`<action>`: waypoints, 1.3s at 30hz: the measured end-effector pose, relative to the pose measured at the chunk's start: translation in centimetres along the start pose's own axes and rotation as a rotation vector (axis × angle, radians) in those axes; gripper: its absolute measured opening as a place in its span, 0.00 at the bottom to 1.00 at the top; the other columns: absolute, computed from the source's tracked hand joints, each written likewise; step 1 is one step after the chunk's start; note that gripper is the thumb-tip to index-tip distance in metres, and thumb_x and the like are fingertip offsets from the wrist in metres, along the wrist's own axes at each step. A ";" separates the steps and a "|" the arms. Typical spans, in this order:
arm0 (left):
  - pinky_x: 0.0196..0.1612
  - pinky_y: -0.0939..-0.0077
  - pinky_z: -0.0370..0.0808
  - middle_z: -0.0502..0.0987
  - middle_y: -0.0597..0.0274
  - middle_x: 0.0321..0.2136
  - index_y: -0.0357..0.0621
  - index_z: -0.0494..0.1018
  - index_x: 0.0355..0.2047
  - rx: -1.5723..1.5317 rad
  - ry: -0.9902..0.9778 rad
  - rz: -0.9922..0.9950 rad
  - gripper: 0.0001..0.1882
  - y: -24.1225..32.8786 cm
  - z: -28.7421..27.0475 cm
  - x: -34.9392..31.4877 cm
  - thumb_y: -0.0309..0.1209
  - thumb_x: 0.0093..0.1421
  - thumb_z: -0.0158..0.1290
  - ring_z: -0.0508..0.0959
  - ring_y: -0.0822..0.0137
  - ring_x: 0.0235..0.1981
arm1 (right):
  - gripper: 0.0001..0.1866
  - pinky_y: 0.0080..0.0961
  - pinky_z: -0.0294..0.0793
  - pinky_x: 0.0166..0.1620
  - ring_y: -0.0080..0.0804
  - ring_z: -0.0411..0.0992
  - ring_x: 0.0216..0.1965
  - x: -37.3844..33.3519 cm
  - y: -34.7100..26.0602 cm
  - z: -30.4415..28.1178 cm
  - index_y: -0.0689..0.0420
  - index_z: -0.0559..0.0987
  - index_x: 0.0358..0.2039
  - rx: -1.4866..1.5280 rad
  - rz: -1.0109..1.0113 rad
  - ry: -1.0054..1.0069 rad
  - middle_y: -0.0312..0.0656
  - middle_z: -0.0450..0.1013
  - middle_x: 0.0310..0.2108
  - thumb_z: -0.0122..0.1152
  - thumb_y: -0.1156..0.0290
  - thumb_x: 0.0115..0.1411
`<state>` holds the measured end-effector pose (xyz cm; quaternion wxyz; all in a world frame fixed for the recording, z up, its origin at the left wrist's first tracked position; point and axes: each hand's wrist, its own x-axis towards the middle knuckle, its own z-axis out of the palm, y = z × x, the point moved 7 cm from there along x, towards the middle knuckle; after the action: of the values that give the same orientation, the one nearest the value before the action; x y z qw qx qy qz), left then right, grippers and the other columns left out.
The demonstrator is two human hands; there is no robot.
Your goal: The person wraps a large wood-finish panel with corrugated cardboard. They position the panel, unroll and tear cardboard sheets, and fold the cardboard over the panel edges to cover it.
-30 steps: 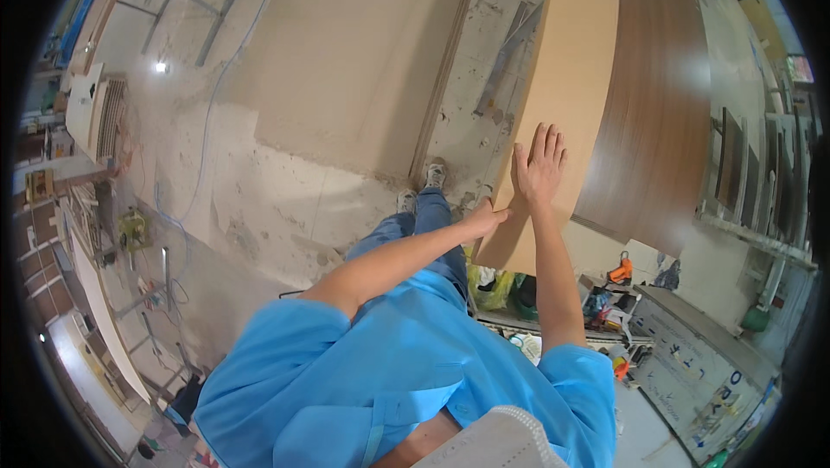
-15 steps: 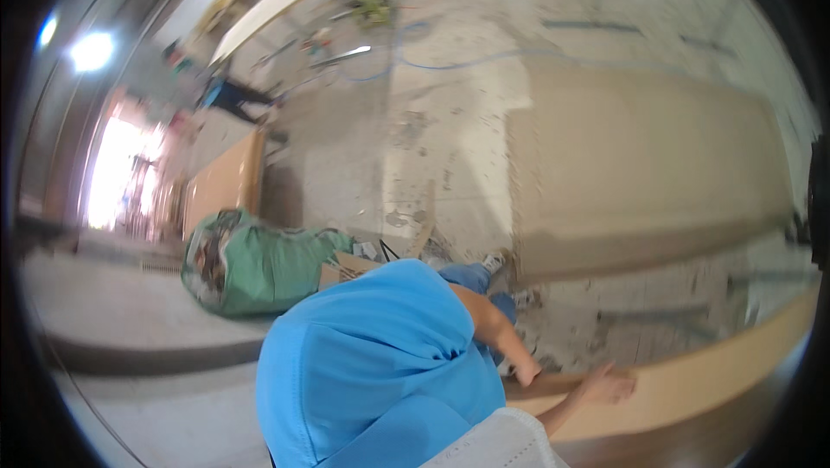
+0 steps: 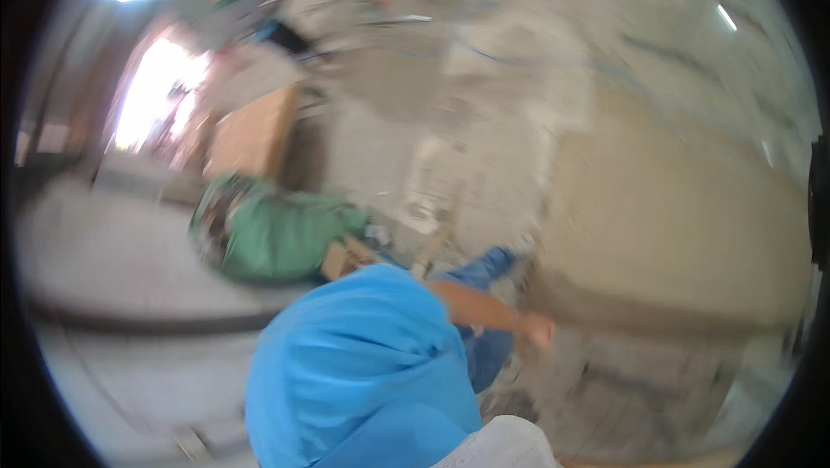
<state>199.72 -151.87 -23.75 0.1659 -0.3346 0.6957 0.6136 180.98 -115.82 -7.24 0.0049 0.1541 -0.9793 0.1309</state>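
My left forearm reaches out from under my blue sleeve, and my left hand (image 3: 538, 328) hangs above the floor beside my jeans (image 3: 488, 355). Motion smears its fingers into a rounded shape, and nothing can be made out in them. My right hand is outside the picture. Along the lower right edge only a thin strip of a pale wooden board (image 3: 666, 462) shows. My blue shirt (image 3: 363, 364) and a white cloth-like edge (image 3: 501, 444) fill the lower middle.
A stuffed green sack (image 3: 290, 234) lies to the left, next to a cardboard piece (image 3: 347, 256). A large tan sheet (image 3: 674, 217) covers floor at right. Farther off are a brown panel (image 3: 252, 132), a blue hose (image 3: 484, 54) and a blurred person (image 3: 285, 37).
The view has swung, so the pale board has slid almost out at the bottom. My left hand is now away from the board's edge. My right hand, earlier over the board, has left the picture.
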 end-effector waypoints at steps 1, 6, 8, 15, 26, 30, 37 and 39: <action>0.37 0.64 0.79 0.84 0.60 0.27 0.42 0.83 0.34 -0.044 -0.258 -0.090 0.17 -2.1 -1.8 3.0 0.44 0.56 0.58 0.83 0.61 0.29 | 0.50 0.47 0.53 0.69 0.58 0.53 0.69 -0.7 0.0 -1.3 0.69 0.52 0.70 -0.046 0.124 0.056 0.60 0.52 0.69 0.52 0.39 0.63; 0.35 0.69 0.78 0.80 0.56 0.34 0.37 0.76 0.44 -0.364 -0.104 -0.452 0.20 -16.8 -13.2 18.0 0.42 0.62 0.56 0.80 0.64 0.34 | 0.47 0.39 0.45 0.73 0.50 0.46 0.73 -0.2 0.3 -1.8 0.61 0.47 0.73 -0.172 0.391 -0.036 0.54 0.46 0.74 0.61 0.55 0.65; 0.35 0.69 0.78 0.78 0.57 0.33 0.37 0.75 0.42 -0.395 0.000 -0.575 0.19 -23.4 -15.4 24.1 0.42 0.62 0.55 0.79 0.63 0.33 | 0.44 0.39 0.49 0.72 0.48 0.49 0.73 0.5 -1.0 -1.9 0.58 0.48 0.74 -0.169 0.266 0.006 0.51 0.46 0.74 0.60 0.59 0.66; 0.34 0.71 0.75 0.75 0.63 0.30 0.46 0.74 0.35 -0.373 0.132 -0.702 0.16 -39.9 -16.6 40.3 0.45 0.63 0.59 0.74 0.68 0.29 | 0.42 0.48 0.69 0.61 0.51 0.65 0.63 -0.9 -3.6 -3.3 0.45 0.56 0.72 -0.028 0.615 0.115 0.60 0.59 0.66 0.66 0.63 0.62; 0.40 0.63 0.75 0.76 0.59 0.35 0.37 0.71 0.39 -0.469 0.563 -0.318 0.24 -34.0 -15.3 55.4 0.47 0.60 0.63 0.74 0.63 0.32 | 0.52 0.52 0.70 0.58 0.51 0.60 0.61 -2.7 -3.0 -3.4 0.45 0.43 0.75 0.087 0.875 0.192 0.57 0.45 0.71 0.62 0.69 0.55; 0.57 0.61 0.71 0.64 0.42 0.58 0.31 0.57 0.63 -0.793 0.220 -0.471 0.43 -27.4 -9.1 59.9 0.50 0.60 0.62 0.69 0.55 0.57 | 0.52 0.52 0.70 0.58 0.50 0.61 0.60 -3.3 -3.1 -2.7 0.45 0.43 0.75 0.118 0.896 0.230 0.58 0.47 0.70 0.62 0.69 0.55; 0.66 0.60 0.64 0.58 0.39 0.65 0.29 0.49 0.68 -0.872 0.686 -0.411 0.43 -22.9 -6.9 64.9 0.45 0.66 0.56 0.60 0.50 0.67 | 0.53 0.51 0.71 0.56 0.49 0.62 0.59 -3.2 -3.1 -0.5 0.47 0.43 0.75 0.138 0.903 0.256 0.58 0.49 0.69 0.63 0.70 0.55; 0.67 0.58 0.62 0.55 0.37 0.67 0.28 0.47 0.69 -0.747 0.668 -0.350 0.44 -22.2 -6.9 65.9 0.43 0.65 0.57 0.58 0.49 0.68 | 0.53 0.51 0.72 0.55 0.49 0.62 0.59 -3.1 -3.0 -0.2 0.47 0.43 0.75 0.143 0.919 0.257 0.58 0.50 0.68 0.64 0.70 0.55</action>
<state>168.37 -176.34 -81.18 -0.0952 -0.6591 0.3785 0.6428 184.85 -117.60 -6.45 0.0569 -0.3121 -0.9260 0.2044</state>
